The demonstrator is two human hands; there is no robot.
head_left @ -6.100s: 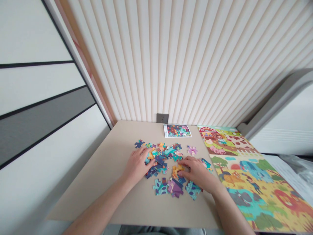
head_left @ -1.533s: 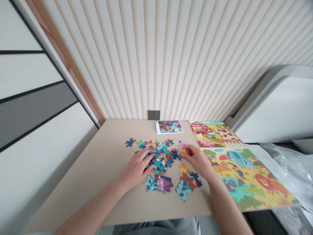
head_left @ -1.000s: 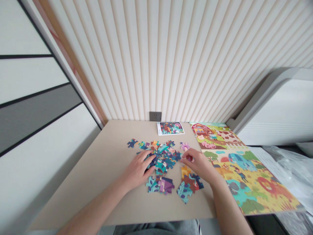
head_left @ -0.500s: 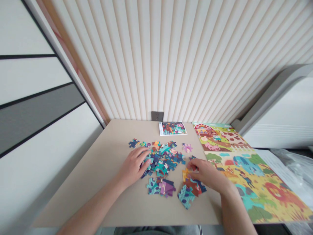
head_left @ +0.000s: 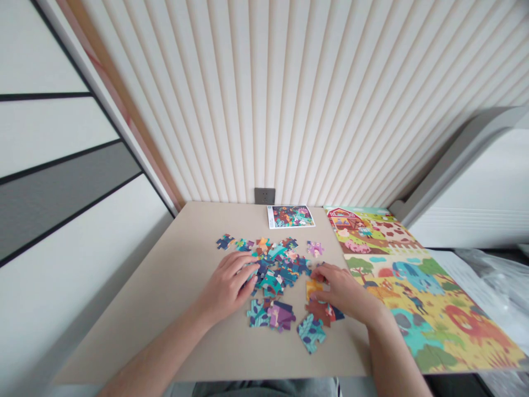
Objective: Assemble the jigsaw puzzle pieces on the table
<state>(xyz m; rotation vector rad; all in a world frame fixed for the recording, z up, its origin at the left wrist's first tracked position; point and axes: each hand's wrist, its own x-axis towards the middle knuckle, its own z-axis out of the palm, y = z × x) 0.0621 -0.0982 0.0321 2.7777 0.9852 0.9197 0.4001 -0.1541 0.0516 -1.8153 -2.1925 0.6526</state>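
A heap of loose jigsaw puzzle pieces (head_left: pixel 273 282), mostly dark blue and teal, lies mid-table. At its left edge rests my left hand (head_left: pixel 229 284), fingers stretched over the outer pieces and thumb apart. To the right of the heap, my right hand (head_left: pixel 343 291) has thumb and fingers bent around a yellow puzzle piece (head_left: pixel 313 288), partly covering it. Touching that piece's near side is a red-brown piece (head_left: pixel 317 312), with a dark blue one partly hidden behind it. A teal leaf-patterned piece (head_left: pixel 311 332) sits closer to me. Purple and teal pieces (head_left: pixel 281 315) lie below the heap.
Behind the heap is a small printed picture card (head_left: pixel 291 216). A pink piece (head_left: pixel 315 248) lies apart from the others. Two colourful picture boards, a farm scene (head_left: pixel 372 231) and an animal scene (head_left: pixel 430 309), cover the right side. A ribbed wall (head_left: pixel 264 110) bounds the table.
My right hand has shifted slightly left, and the red-brown and leaf-patterned pieces have moved and turned a little. My left hand has edged right over the heap.
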